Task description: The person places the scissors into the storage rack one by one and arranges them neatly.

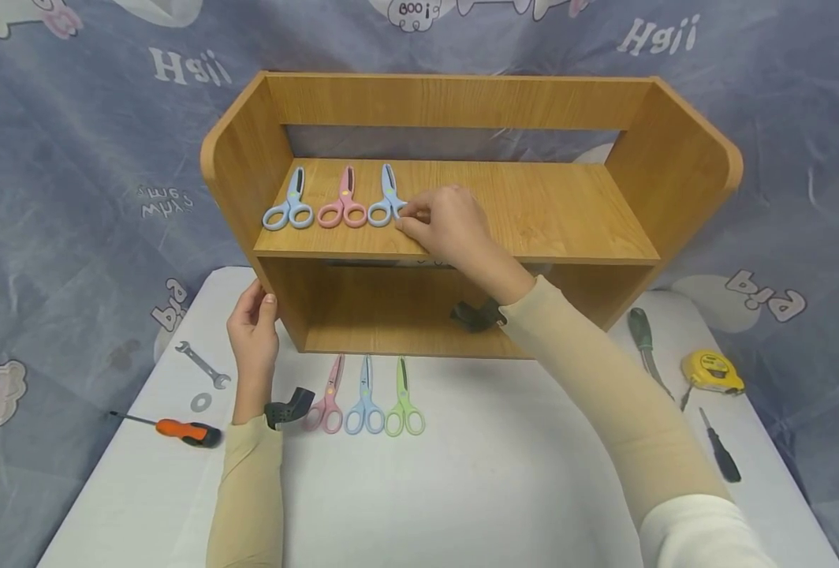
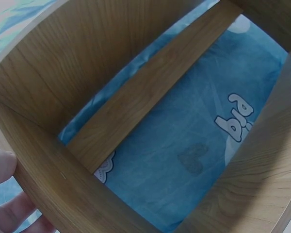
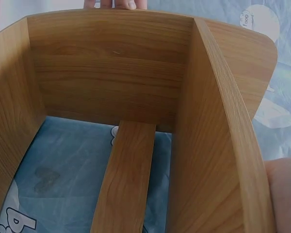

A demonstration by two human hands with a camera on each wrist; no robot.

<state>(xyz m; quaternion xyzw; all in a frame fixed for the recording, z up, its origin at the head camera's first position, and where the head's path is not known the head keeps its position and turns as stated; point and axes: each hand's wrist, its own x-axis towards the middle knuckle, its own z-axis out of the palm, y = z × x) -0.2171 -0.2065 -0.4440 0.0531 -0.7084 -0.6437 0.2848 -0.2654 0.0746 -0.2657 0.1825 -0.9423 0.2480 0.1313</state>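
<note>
Blue scissors (image 1: 387, 194) sit under my right grip (image 1: 449, 223): thumb and forefinger look nearly closed, pinching the right finger ring, while the pair lies on the upper board of the wooden shelf (image 1: 533, 213), blades toward the back. My left grip (image 1: 252, 331) rests against the shelf's left side; whether it clamps or merely steadies, I cannot tell. Next along the board lie pink scissors (image 1: 346, 196) and, at the left end, a second blue pair (image 1: 294, 199). On the white surface (image 1: 490, 481) in front, I see a lower pink pair (image 1: 330, 392), a lower blue pair (image 1: 366, 392) and a green pair (image 1: 402, 391). I judge the step in hand to be settling this third pair into the upper row; the next move, I think, calls for easing the pinch and lifting away without nudging the ring. Farther out lie a wrench (image 1: 203, 365) on the left and a tape measure (image 1: 713, 371) on the right.
</note>
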